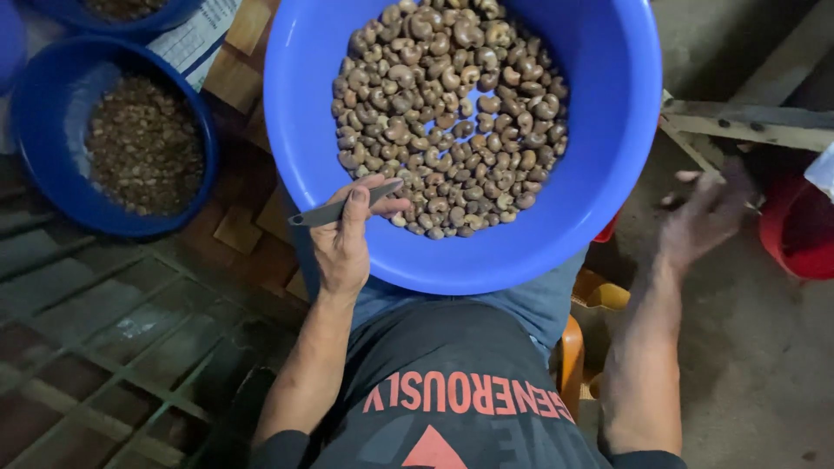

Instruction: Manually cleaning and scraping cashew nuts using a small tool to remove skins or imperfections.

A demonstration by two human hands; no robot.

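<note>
A big blue plastic basin (608,113) rests on my lap, holding a heap of brown unpeeled cashew nuts (452,113). My left hand (347,234) lies on the basin's near rim and grips a small grey knife (334,211) whose blade points toward the nuts. My right hand (708,217) is out to the right of the basin, blurred, fingers spread, holding nothing that I can make out. It hovers near a red bucket (799,234).
A smaller blue basin (52,95) with dark brown shell scraps (143,143) sits on the floor at left, another blue basin (130,13) behind it. Wooden slats (747,122) lie at right. An orange seat edge (571,360) shows beside my leg.
</note>
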